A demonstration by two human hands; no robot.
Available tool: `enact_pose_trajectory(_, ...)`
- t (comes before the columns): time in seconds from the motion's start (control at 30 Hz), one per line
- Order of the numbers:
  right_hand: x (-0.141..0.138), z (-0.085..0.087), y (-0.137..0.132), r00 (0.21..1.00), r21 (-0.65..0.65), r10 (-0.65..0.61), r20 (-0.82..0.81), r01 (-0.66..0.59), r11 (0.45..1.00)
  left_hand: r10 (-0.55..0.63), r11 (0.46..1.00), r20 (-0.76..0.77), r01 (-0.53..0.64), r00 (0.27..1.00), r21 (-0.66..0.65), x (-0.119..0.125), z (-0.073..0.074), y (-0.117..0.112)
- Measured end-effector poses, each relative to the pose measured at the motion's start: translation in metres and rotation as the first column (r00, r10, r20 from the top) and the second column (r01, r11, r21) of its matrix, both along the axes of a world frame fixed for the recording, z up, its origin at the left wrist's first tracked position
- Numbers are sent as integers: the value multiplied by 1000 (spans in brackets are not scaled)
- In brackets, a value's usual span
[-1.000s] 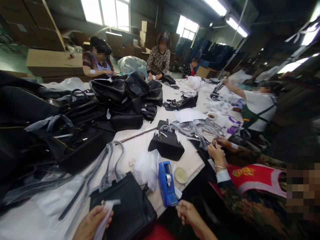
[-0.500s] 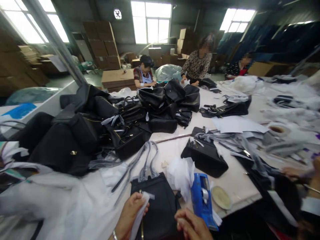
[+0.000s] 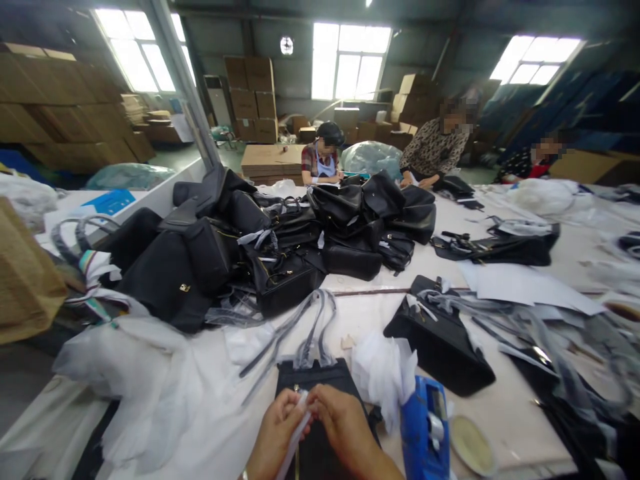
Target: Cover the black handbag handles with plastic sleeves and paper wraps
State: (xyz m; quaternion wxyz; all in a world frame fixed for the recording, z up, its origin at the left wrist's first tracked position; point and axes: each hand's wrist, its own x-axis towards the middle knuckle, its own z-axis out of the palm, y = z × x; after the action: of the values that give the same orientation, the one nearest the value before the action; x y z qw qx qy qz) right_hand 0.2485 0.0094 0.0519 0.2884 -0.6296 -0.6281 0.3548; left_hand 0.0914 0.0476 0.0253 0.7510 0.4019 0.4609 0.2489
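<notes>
Right hand point(image 3: 340, 420) has joined left hand point(image 3: 277, 430); bare table point(image 3: 360, 310) beyond bag point(image 3: 320, 453)

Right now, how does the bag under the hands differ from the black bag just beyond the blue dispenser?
The near bag has the left hand and right hand over it; no hand touches the far bag.
The near bag lies nearly straight in view; the far bag sits at a slant.
The near bag's straps loop away from the hands; the far bag's appear to trail right.
Both are black, with clear-wrapped straps.
</notes>
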Motion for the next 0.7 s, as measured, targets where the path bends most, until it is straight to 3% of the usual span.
enact_pose_trajectory(0.27, -6, -4, 13, 999, -79, -27, 30, 30, 996, 35, 999, 31, -35, 999, 27, -4, 7, 4)
enact_pose_trajectory(0.43, -3, -7, 21, 990, -120, -54, -130, 39, 992, 43, 999, 79, -44, 996, 5, -9, 5, 6)
enact_pose_trajectory(0.6, -10, -7, 25, 954, -105, -93, -284, 66, 992, 43, 987, 225, -7, 973, -158, -19, -6, 15)
enact_pose_trajectory(0.7, -17, -12, 26, 946, -76, -116, -303, 97, 992, 76, 965, 348, 18, 934, -260, -20, -2, 19)
